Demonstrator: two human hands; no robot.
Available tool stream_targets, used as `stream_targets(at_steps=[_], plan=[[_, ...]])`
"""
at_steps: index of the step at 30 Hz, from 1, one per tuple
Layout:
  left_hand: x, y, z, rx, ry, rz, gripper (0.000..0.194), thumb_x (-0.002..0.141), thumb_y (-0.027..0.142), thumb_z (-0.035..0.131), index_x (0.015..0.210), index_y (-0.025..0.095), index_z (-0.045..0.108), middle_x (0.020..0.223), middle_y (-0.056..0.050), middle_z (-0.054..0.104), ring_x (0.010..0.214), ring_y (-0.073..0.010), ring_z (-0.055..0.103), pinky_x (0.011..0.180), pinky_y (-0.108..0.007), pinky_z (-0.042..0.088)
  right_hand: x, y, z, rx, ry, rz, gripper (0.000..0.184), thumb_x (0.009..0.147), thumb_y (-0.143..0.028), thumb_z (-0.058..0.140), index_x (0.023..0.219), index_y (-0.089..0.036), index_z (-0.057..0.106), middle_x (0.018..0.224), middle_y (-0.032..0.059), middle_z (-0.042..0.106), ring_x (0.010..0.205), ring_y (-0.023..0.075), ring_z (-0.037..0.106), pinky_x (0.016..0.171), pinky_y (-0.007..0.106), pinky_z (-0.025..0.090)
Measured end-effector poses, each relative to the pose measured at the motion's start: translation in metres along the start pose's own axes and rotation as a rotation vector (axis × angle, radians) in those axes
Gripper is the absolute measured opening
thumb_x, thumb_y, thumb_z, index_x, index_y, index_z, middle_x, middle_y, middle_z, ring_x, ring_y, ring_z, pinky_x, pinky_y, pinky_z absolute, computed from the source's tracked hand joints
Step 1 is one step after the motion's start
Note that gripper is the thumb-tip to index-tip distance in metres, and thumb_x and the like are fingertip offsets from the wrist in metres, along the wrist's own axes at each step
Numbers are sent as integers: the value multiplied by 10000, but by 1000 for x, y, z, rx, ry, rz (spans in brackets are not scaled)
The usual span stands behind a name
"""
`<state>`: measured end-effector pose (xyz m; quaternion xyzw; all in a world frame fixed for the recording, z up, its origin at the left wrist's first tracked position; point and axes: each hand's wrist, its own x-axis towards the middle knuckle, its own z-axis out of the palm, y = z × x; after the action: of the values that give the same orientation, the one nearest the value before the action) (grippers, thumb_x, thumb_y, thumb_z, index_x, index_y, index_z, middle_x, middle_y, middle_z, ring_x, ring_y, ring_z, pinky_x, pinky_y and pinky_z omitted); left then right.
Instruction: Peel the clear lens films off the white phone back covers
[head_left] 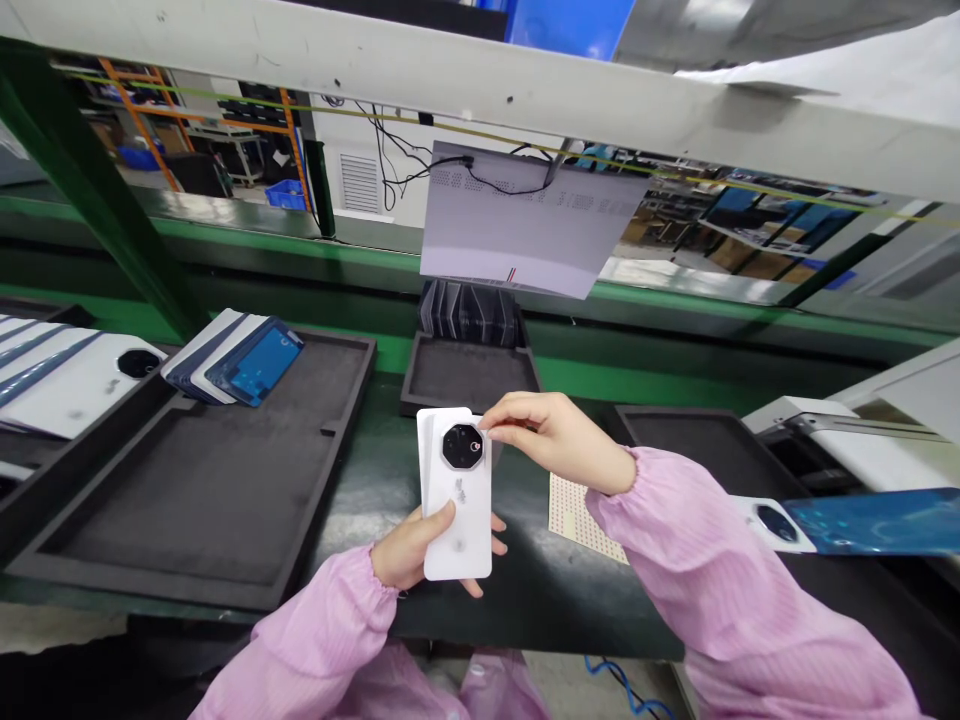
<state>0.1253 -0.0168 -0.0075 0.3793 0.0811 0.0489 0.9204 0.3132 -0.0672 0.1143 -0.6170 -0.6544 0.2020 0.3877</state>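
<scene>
My left hand [414, 550] grips a white phone back cover [469, 535], thumb across its front and fingers behind. A second white panel [424, 450] shows behind it, slightly fanned to the left. The cover has a black camera ring [462, 446] near its top, with a tiny reddish mark on it. My right hand [551, 435] is closed in a pinch at the cover's upper right edge, beside the ring. Whatever lies between those fingertips is too small to make out. Partly under my right forearm is a pale sheet with rows of red dots [574, 512].
At left, a black foam tray [187, 500] carries several blue-filmed panels [240, 355] on its far edge. White covers [82, 375] lie farther left. Dark panels [469, 315] stand in the back tray [472, 375]. Another cover [776, 525] and blue film [877, 522] are at right.
</scene>
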Motion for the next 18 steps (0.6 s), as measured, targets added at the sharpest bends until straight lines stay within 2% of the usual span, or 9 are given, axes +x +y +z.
stream_targets(at_steps=[3,7,10,14,18], plan=[[0,1,1,4,-4,-12,526,792,509,523,1063,68,614,969,-195,649,805,-254,638,522,-325,575,5,1,4,-77,-51,9,131,792,-130,551,807,-186,668,780,15,664,691,137,593,633,269,466],[-1,1,0,3,-3,-31,535,790,514,524,1056,61,625,965,-198,654,814,-255,641,524,-320,577,10,1,1,-69,-114,23,94,805,-163,550,806,-178,643,753,5,652,645,120,563,596,245,444],[-2,0,-1,6,0,-34,532,797,512,514,1058,62,629,964,-200,656,833,-265,641,521,-320,577,14,2,-3,8,-138,19,102,800,-155,545,777,-172,643,760,8,639,661,115,560,626,244,452],[-1,-1,-2,12,1,-33,547,801,519,503,1060,53,629,950,-204,663,786,-252,650,523,-317,573,19,6,-8,192,-209,108,142,816,-186,511,828,-147,647,699,11,615,632,107,553,594,236,458],[-1,-2,-2,16,2,-31,548,805,517,497,1060,50,627,952,-207,665,783,-254,648,521,-324,568,19,12,-13,314,-231,180,195,824,-253,507,873,-126,648,739,30,624,607,95,544,574,235,454]])
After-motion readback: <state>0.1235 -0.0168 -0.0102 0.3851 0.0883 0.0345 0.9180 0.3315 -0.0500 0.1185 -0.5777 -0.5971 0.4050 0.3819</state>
